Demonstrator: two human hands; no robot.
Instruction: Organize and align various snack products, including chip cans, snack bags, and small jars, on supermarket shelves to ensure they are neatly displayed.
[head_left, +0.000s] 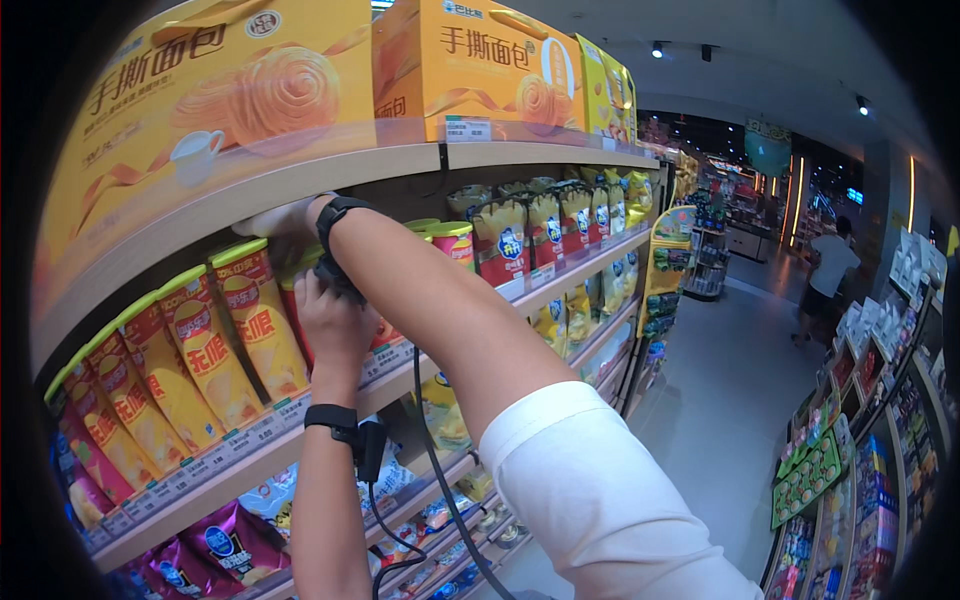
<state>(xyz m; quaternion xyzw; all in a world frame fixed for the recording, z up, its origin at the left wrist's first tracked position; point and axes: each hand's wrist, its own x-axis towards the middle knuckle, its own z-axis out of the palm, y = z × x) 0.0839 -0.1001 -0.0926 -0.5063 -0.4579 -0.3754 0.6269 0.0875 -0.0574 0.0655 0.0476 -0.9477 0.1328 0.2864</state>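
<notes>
Both my arms reach into a shelf of snack canisters, under the upper shelf board. My left hand (335, 315) is at the front of the shelf, beside red canisters with green lids, its fingers curled; its grip is partly hidden. My right hand (277, 221) reaches further back, above the canisters, partly hidden by its wrist strap and the shelf board. A row of yellow Lay's potato chip canisters (259, 319) with green lids stands just left of my hands. A pink canister (454, 241) stands to the right of my right forearm.
Yellow bread boxes (502, 67) stand on the upper shelf. Chip bags (501, 240) line the shelf to the right, purple bags (232, 541) below. Black cables (431, 442) hang from my wrists. A person (829, 262) is in the aisle, and another stocked shelf (862, 487) stands right.
</notes>
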